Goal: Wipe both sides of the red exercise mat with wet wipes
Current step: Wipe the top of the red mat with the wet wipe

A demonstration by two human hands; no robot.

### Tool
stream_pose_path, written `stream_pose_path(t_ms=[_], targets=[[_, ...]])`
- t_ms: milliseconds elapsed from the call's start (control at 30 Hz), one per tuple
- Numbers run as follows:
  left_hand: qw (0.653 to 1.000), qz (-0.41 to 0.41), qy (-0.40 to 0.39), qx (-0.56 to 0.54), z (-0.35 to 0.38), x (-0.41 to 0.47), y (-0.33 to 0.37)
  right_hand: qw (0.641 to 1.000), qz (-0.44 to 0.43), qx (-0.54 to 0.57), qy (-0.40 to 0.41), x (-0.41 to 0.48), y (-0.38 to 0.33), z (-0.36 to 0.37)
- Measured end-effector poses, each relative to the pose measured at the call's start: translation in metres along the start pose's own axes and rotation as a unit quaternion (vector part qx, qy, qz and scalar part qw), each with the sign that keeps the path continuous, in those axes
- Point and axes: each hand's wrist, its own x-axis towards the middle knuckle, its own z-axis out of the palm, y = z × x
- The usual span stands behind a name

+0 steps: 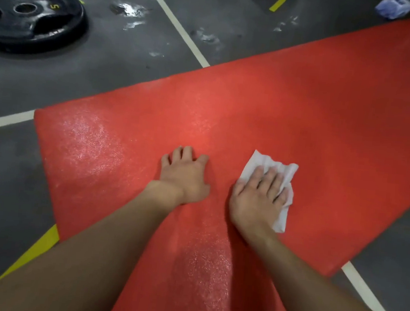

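The red exercise mat (291, 106) lies flat on the grey floor, running from the lower left to the upper right. Wet, shiny patches show on its left end and near the bottom. My right hand (257, 195) presses flat on a white wet wipe (286, 174) spread on the mat's middle, fingers straight. My left hand (184, 173) rests on the mat just to the left of it, its fingers bent at the tips against the surface, holding nothing.
A black weight plate (34, 18) lies on the floor at the upper left. A blue wet-wipe pack (394, 8) sits beyond the mat's far end at the upper right. White and yellow lines cross the grey floor (9, 174), with wet smears at the top.
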Motion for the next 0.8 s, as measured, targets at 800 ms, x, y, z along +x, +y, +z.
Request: stream_pose_path(t_ms=[800], targets=[[0.75,-0.211,0.098,-0.619,-0.226,-0.03,-0.01,0.719,0.073,0.639,-0.263,0.041,-0.192,-0.237]])
